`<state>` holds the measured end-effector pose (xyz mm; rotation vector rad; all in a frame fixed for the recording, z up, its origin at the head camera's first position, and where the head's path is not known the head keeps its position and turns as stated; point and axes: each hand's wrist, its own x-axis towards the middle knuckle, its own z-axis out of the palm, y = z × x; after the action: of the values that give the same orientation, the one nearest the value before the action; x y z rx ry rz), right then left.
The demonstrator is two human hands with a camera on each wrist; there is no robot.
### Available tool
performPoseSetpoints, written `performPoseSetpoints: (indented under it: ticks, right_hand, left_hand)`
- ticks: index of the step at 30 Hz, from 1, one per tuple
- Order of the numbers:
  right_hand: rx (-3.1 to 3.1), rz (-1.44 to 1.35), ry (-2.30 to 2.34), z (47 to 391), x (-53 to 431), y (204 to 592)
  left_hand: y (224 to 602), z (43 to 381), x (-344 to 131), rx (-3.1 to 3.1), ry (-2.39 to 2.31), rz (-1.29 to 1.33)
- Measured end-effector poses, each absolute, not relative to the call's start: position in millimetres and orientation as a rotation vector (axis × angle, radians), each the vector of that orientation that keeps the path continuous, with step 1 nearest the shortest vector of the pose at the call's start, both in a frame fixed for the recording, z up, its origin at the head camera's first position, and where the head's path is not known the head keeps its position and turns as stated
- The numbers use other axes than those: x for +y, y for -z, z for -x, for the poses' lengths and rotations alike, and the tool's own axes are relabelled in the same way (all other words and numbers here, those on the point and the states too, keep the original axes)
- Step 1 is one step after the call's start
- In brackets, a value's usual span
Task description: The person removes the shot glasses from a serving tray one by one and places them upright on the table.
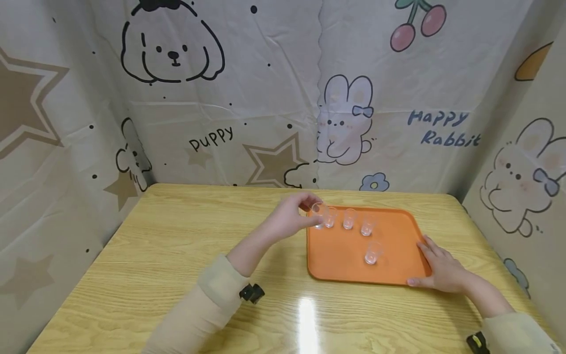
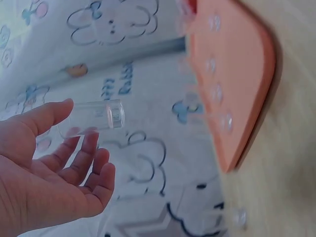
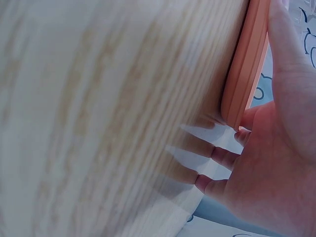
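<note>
My left hand (image 1: pixel 289 216) pinches a small clear cup (image 2: pixel 94 116) between thumb and fingertips, over the far left corner of an orange tray (image 1: pixel 336 265). Next to it, clear cups (image 1: pixel 349 220) stand in a row along the tray's far side, and one more cup (image 1: pixel 372 253) stands nearer the middle. Another clear cup (image 2: pixel 240 217) sits on the table beside the tray in the left wrist view; the left hand hides it in the head view. My right hand (image 1: pixel 444 270) holds the tray's near right corner, thumb on the front rim and fingers along the right side.
The tray lies on a light wood-grain table (image 1: pixel 177 246), right of its middle. A printed cloth (image 1: pixel 265 88) with cartoon animals hangs around the back and sides. Dark clips (image 1: pixel 252 293) show at the sleeve cuffs.
</note>
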<state>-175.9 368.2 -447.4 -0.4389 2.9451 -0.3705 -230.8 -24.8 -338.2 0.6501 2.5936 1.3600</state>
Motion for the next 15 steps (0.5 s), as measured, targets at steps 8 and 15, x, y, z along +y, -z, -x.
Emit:
performPoseSetpoints:
  ticks: [8, 15]
  right_hand:
    - [2.942, 0.43, 0.36, 176.5, 367.8, 446.5]
    - [2.94, 0.421, 0.355, 176.3, 367.7, 447.2]
  left_hand:
    - [328.3, 250.8, -59.8, 2.629, -1.484, -0.514]
    - [335.8, 270.2, -86.0, 2.636, -1.578, -0.377]
